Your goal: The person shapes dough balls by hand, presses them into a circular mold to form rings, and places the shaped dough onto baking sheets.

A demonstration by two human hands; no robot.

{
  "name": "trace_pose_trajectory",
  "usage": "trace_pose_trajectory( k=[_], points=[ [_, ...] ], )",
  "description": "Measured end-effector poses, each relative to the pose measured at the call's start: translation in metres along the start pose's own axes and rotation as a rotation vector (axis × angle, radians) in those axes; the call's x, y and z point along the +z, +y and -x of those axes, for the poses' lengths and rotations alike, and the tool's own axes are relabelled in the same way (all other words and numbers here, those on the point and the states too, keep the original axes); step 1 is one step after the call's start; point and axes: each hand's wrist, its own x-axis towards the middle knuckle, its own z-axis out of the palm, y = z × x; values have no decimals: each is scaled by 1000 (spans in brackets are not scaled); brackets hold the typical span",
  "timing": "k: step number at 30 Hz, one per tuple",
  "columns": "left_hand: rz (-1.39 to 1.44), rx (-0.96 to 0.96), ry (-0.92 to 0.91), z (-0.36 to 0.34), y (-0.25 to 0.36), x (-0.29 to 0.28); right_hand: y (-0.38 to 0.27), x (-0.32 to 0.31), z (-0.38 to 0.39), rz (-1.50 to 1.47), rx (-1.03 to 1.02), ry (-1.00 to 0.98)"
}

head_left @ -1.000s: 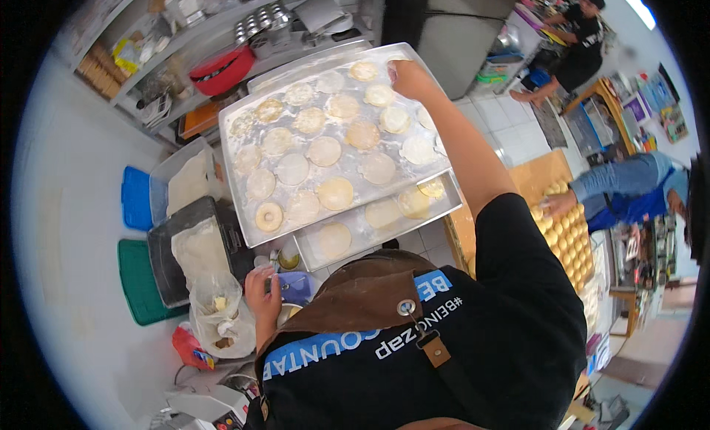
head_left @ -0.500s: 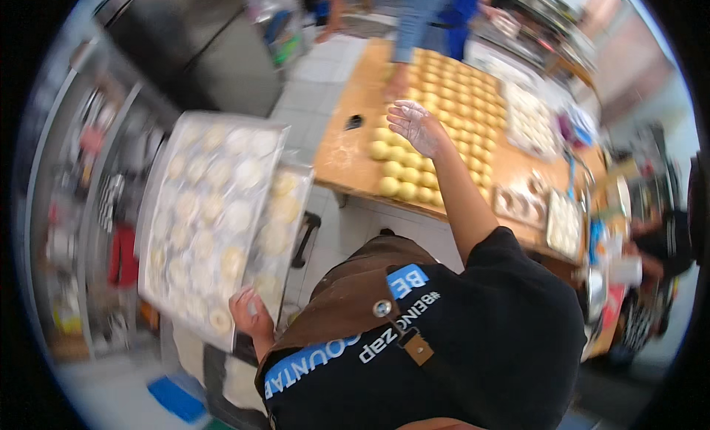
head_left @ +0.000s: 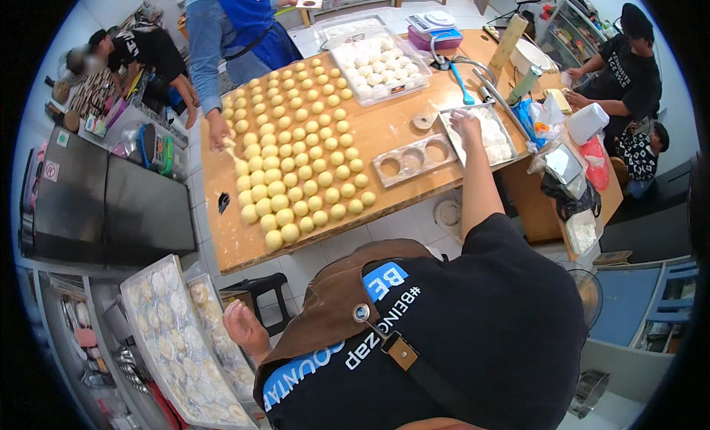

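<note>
My right hand (head_left: 467, 127) reaches over a metal tray (head_left: 512, 158) of white floured dough pieces (head_left: 492, 130), its fingers apart at the tray's left side; contact with the dough is hard to make out. Low at the left, my left hand (head_left: 245, 329) is empty, with loosely curled, separated fingers. Beside it are a large tray (head_left: 127, 288) of flat pale rounds and a second, similar tray (head_left: 214, 291). A wooden mould (head_left: 414, 162) with round hollows lies left of the metal tray, with a small floured ring (head_left: 424, 121) behind it.
Rows of yellow dough balls (head_left: 296, 153) cover the left of the wooden table (head_left: 251, 258). A co-worker's hand (head_left: 217, 130) touches their edge. A clear box (head_left: 379, 64) of white balls and a scale (head_left: 435, 23) stand behind. A black stool (head_left: 262, 289) sits below the table.
My right hand has swung rightward from above the yellow balls to the metal tray. My left hand has come off the edge of the tray of rounds. The view has turned right.
</note>
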Motion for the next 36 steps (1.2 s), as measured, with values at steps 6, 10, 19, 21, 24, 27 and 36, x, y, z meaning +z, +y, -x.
trace_pose_trajectory(
  k=[6,10,19,21,24,27,36],
  points=[
    [25,44,-165,-28,76,75,-4,-118,-79,1088,-289,188],
    [-26,41,-121,-28,100,100,-6,-147,-123,1303,-137,124],
    [-113,-12,-188,-21,131,103,9,-142,-166,1631,-97,-480],
    [-145,-18,-194,-25,135,103,1,-134,-157,1712,-97,-578],
    [-130,-27,-178,-32,142,110,32,-150,-180,1738,-121,-460],
    [-106,-45,-184,-25,142,113,35,-149,-178,1771,-331,-483],
    [-149,-13,-145,-34,149,113,12,-150,-168,1808,-382,-500]
  ],
)
